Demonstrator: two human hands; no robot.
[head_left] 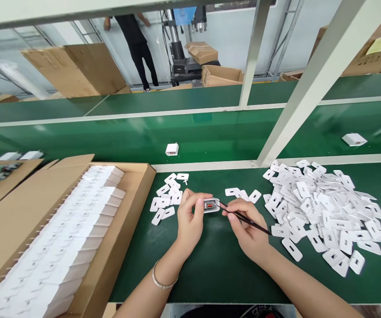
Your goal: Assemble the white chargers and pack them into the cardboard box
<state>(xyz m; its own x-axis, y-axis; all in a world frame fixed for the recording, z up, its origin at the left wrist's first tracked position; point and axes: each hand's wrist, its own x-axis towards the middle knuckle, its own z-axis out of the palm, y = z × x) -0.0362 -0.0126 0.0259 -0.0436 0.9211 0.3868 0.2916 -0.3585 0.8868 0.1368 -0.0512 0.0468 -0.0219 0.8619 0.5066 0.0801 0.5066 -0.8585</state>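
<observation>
Your left hand (190, 223) grips a small white housing (212, 205), its open end showing, above the bench (220, 274), nearer the far rail than the near edge. Your right hand (251, 232) pinches a slim black tool (254, 224), tip at the opening; contact is unclear. This looks like fine work inside, calling for a steady housing and light tip control.

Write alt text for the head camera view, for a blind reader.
The left hand holds a small open white housing while the right hand brings a dark, thin tool to it. White slotted plates lie heaped at right on a green table; an open carton of white housings stands at left.
</observation>
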